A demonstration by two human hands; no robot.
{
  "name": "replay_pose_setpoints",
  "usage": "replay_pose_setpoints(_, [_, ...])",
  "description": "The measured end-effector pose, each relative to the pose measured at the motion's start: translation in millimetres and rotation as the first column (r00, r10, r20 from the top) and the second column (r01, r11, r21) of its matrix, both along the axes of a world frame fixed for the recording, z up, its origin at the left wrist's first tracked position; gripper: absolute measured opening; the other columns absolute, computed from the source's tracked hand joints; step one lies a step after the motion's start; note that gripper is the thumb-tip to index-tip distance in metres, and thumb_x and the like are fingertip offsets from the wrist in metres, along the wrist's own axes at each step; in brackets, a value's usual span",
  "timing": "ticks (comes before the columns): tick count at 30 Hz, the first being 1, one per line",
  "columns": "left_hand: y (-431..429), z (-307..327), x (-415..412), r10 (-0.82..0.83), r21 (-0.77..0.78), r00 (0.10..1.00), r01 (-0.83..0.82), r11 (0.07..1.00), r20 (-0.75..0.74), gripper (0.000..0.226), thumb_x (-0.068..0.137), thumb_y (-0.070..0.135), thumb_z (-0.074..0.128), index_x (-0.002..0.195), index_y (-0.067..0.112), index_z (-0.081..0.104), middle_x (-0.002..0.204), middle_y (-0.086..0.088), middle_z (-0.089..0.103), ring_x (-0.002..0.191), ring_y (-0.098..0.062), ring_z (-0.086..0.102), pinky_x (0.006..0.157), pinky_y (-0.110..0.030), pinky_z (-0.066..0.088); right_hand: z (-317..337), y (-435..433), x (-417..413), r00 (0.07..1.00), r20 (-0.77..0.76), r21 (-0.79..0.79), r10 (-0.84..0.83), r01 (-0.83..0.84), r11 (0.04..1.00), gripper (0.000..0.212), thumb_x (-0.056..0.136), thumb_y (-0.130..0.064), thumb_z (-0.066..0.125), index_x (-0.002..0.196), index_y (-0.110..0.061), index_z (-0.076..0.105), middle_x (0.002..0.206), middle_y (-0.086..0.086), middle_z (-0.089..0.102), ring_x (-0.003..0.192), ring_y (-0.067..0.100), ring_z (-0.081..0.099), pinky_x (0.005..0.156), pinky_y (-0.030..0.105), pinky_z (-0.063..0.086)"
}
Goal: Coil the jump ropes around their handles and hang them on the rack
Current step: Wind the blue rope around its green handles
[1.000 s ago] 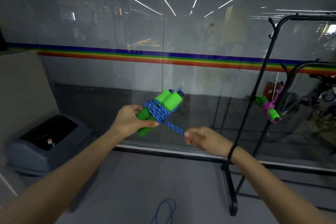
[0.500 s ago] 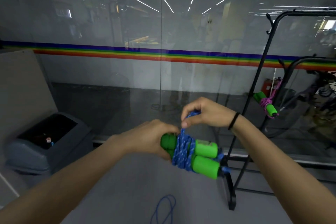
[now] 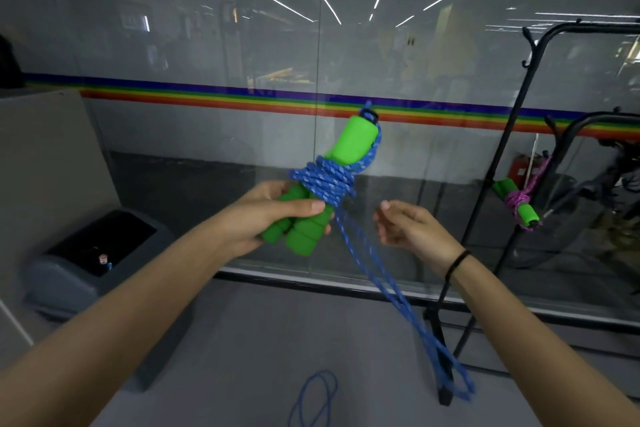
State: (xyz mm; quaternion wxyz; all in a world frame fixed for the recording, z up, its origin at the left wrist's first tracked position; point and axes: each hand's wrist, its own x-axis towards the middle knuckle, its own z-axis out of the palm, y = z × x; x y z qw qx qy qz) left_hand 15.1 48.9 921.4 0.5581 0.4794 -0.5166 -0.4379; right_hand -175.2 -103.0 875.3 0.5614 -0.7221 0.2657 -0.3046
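Note:
My left hand (image 3: 273, 215) grips the lower ends of two green foam handles (image 3: 349, 146), which point up and to the right. A blue jump rope (image 3: 325, 178) is coiled several times around their middle. A loose doubled length of the blue rope (image 3: 388, 291) hangs from the coil down to the lower right. My right hand (image 3: 408, 227) hovers just right of that hanging length, fingers loosely curled and holding nothing. On the right stands the black rack (image 3: 512, 135). A second rope with green handles and a pink cord (image 3: 516, 206) hangs on it.
A glass wall with a rainbow stripe (image 3: 242, 97) runs straight ahead. At the left a grey bin (image 3: 86, 263) stands beside a pale cabinet (image 3: 45, 163). Another loop of blue rope (image 3: 315, 399) lies on the grey floor below my arms. The rack's foot (image 3: 443, 392) stands near the hanging rope.
The handles have swung from lying low and sideways to pointing up. My right hand has let go of the rope at the coil and dropped to the right. The loose end now hangs free.

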Motion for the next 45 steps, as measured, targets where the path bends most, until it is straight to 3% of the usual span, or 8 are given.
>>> replay_pose_setpoints(10, [-5,-13,-9,-0.084,0.147,0.996,0.081,0.986,0.012,0.028,0.064,0.004,0.077,0.089,0.007,0.066,0.077,-0.006,0.075,0.067,-0.019,0.071,0.060,-0.026,0.057,-3,35,33,0.925,0.257,0.260,0.279,-0.344,0.902,0.037,0.093,-0.044,0.031,0.118,-0.027,0.052,0.134,0.004,0.052,0.120,0.019,0.051,0.102,0.049,0.041])
replay_pose_setpoints(14, [-1,-3,-6,-0.185,0.226,0.983,0.181,0.957,-0.004,0.030,0.057,0.025,0.086,0.081,0.011,0.073,0.079,-0.006,0.075,0.068,-0.017,0.071,0.060,-0.024,0.055,-15,34,50,0.880,0.454,0.150,0.139,-0.229,0.962,0.067,0.071,-0.061,0.060,0.122,-0.019,0.051,0.122,-0.001,0.059,0.110,0.011,0.055,0.096,0.032,0.043])
replay_pose_setpoints(19, [-2,-2,1,-0.190,0.371,0.959,0.258,0.892,-0.211,0.059,0.027,0.040,0.094,0.074,0.008,0.076,0.073,-0.008,0.073,0.061,-0.015,0.069,0.052,-0.024,0.055,-24,48,65,0.749,0.554,0.357,0.364,-0.608,0.709,0.100,0.052,-0.085,0.050,0.117,-0.010,0.049,0.067,-0.002,0.063,0.064,0.012,0.058,0.077,0.032,0.047])
replay_pose_setpoints(24, [2,-9,16,-0.147,0.448,0.956,0.252,0.858,-0.255,0.063,0.021,0.035,0.095,0.073,0.006,0.076,0.071,-0.008,0.072,0.059,-0.015,0.068,0.052,-0.022,0.055,-32,47,55,0.816,0.311,0.418,0.487,-0.577,0.701,0.080,0.067,-0.079,0.014,0.093,-0.015,0.053,0.062,-0.005,0.049,0.038,0.003,0.039,0.037,0.015,0.026])
replay_pose_setpoints(29, [6,-6,32,-0.127,0.432,0.991,0.134,0.892,-0.045,0.063,0.019,0.041,0.094,0.066,0.004,0.075,0.068,-0.008,0.072,0.058,-0.015,0.069,0.052,-0.021,0.054,-36,34,22,0.920,0.103,0.329,0.378,-0.391,0.860,0.037,0.086,-0.043,0.040,0.086,-0.013,0.062,0.046,-0.014,0.025,0.037,0.001,0.020,0.035,0.013,0.016])
replay_pose_setpoints(32, [-6,-12,24,0.020,0.409,0.986,-0.087,0.908,0.166,0.055,0.033,0.035,0.093,0.075,0.003,0.074,0.073,-0.013,0.073,0.060,-0.016,0.068,0.055,-0.022,0.055,-24,47,20,0.959,-0.222,-0.202,0.176,-0.222,0.954,0.029,0.095,-0.031,0.040,0.075,-0.017,0.056,0.048,-0.010,0.041,0.043,0.003,0.038,0.046,0.014,0.032])
replay_pose_setpoints(37, [-31,-37,26,0.325,0.070,0.626,-0.521,0.851,0.709,0.041,0.045,0.034,0.090,0.075,0.013,0.073,0.072,-0.005,0.072,0.063,-0.013,0.062,0.065,-0.028,0.052,1,62,18,0.758,-0.594,-0.725,-0.271,-0.357,0.589,0.034,0.097,-0.038,0.032,0.099,-0.014,0.055,0.104,0.016,0.063,0.098,0.035,0.057,0.068,0.034,0.032])
replay_pose_setpoints(45, [-21,-50,2,-0.121,0.141,0.130,-0.163,0.976,0.984,0.037,0.062,0.044,0.076,0.089,0.024,0.061,0.090,0.000,0.068,0.087,-0.018,0.063,0.063,-0.025,0.039,45,51,2,0.706,-0.698,-0.657,-0.122,-0.563,0.501,0.024,0.087,-0.045,0.052,0.096,-0.028,0.067,0.101,-0.003,0.070,0.096,0.015,0.060,0.075,0.028,0.041])
